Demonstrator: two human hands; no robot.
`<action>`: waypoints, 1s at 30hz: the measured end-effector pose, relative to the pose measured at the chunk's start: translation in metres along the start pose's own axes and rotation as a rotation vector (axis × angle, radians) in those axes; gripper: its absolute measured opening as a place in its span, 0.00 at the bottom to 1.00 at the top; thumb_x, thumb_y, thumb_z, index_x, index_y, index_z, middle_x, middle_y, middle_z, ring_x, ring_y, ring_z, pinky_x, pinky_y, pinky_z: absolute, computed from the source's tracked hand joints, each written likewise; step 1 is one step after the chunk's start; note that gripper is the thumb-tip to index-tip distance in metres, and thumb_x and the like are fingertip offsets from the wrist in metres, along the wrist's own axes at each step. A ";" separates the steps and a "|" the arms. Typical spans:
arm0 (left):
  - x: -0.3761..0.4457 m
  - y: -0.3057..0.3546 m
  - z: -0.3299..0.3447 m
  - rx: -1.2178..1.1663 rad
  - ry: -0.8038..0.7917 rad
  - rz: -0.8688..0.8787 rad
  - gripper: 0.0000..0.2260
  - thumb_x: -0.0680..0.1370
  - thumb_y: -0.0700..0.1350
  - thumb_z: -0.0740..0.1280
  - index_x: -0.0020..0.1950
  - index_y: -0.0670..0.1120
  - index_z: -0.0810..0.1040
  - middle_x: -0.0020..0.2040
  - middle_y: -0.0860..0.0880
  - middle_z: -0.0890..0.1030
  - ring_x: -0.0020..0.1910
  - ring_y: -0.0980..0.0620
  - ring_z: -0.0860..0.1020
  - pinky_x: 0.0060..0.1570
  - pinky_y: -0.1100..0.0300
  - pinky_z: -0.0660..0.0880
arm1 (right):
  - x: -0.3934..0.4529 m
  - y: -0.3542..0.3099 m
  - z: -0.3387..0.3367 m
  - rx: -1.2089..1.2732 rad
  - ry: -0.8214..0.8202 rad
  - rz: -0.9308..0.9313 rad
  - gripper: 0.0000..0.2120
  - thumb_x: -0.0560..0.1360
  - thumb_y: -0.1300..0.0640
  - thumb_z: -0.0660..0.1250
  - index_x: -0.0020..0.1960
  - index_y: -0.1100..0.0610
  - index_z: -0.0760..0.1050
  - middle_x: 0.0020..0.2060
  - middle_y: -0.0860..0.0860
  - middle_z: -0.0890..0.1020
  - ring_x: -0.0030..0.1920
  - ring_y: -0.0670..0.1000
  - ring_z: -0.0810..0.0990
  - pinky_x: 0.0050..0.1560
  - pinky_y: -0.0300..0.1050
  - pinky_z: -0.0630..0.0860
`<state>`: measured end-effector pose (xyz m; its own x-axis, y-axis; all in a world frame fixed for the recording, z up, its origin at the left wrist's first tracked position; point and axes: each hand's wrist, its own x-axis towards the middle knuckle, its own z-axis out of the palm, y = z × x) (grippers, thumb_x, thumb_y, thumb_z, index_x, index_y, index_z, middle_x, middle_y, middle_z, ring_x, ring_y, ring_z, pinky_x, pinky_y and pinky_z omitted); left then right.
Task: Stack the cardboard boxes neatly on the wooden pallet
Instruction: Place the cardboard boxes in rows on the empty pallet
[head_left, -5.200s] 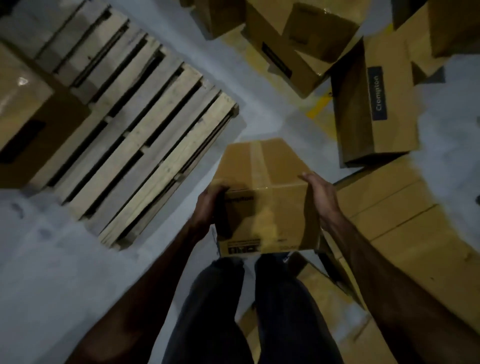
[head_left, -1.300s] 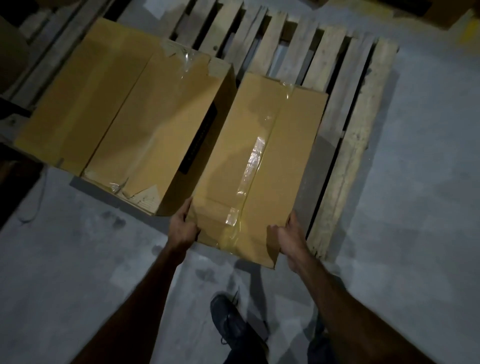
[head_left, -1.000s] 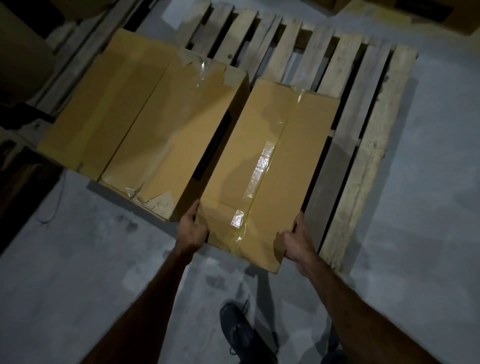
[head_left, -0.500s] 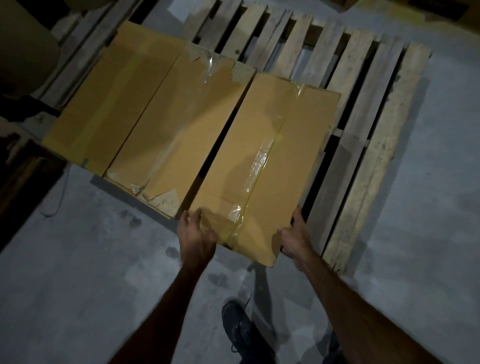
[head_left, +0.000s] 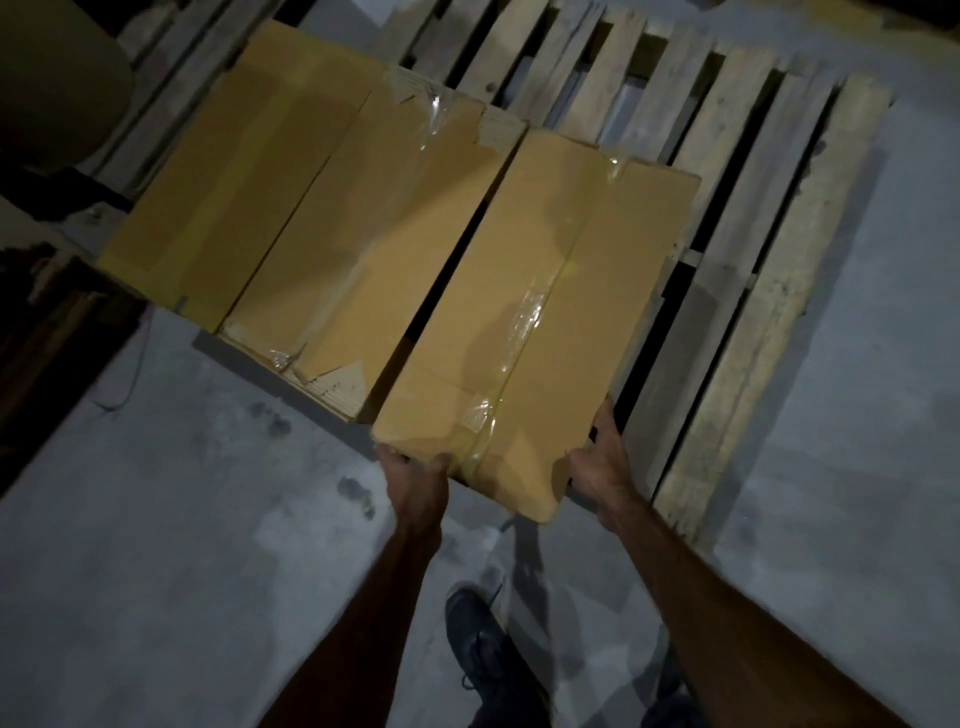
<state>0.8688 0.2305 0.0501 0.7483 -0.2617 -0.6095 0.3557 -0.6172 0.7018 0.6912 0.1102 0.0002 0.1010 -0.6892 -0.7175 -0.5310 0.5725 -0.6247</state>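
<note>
Three brown cardboard boxes lie side by side on the wooden pallet (head_left: 753, 249). The right one, the taped box (head_left: 545, 312), sticks out over the pallet's near edge, with a narrow dark gap between it and the middle box (head_left: 374, 249). The left box (head_left: 234, 176) touches the middle one. My left hand (head_left: 415, 480) grips the taped box's near left corner. My right hand (head_left: 597, 460) grips its near right corner, thumb up along the side.
Bare pallet slats show to the right of and behind the boxes. Grey concrete floor surrounds the pallet. My dark shoe (head_left: 483, 649) stands just below the box. A dim rounded brown object (head_left: 52, 78) and dark clutter with a thin cable (head_left: 122, 384) sit at the left.
The taped box came down onto the pallet and slid left towards the middle box, narrowing the gap. My left hand moved from its left side to its near end.
</note>
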 end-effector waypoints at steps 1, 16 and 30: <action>0.003 -0.002 0.000 -0.042 -0.012 -0.031 0.33 0.67 0.42 0.77 0.69 0.58 0.71 0.62 0.49 0.81 0.62 0.45 0.80 0.62 0.37 0.80 | 0.000 0.000 -0.001 -0.012 0.000 -0.018 0.46 0.79 0.63 0.69 0.84 0.38 0.46 0.71 0.48 0.77 0.56 0.51 0.82 0.50 0.44 0.81; 0.014 0.000 -0.014 -0.186 -0.033 -0.014 0.34 0.61 0.50 0.78 0.58 0.79 0.70 0.64 0.50 0.80 0.64 0.44 0.79 0.57 0.37 0.82 | 0.004 0.006 0.013 0.009 -0.005 -0.065 0.44 0.78 0.66 0.67 0.81 0.33 0.52 0.69 0.50 0.79 0.60 0.58 0.83 0.54 0.64 0.84; 0.021 0.006 -0.018 -0.226 -0.057 -0.057 0.43 0.73 0.34 0.78 0.80 0.60 0.61 0.59 0.46 0.79 0.56 0.45 0.82 0.41 0.51 0.84 | 0.000 0.003 0.011 0.018 -0.012 -0.073 0.47 0.78 0.67 0.68 0.80 0.30 0.49 0.70 0.51 0.78 0.63 0.58 0.81 0.59 0.66 0.82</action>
<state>0.8965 0.2345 0.0482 0.6928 -0.2761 -0.6661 0.5177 -0.4526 0.7261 0.6994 0.1167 -0.0055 0.1494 -0.7239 -0.6735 -0.5062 0.5291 -0.6810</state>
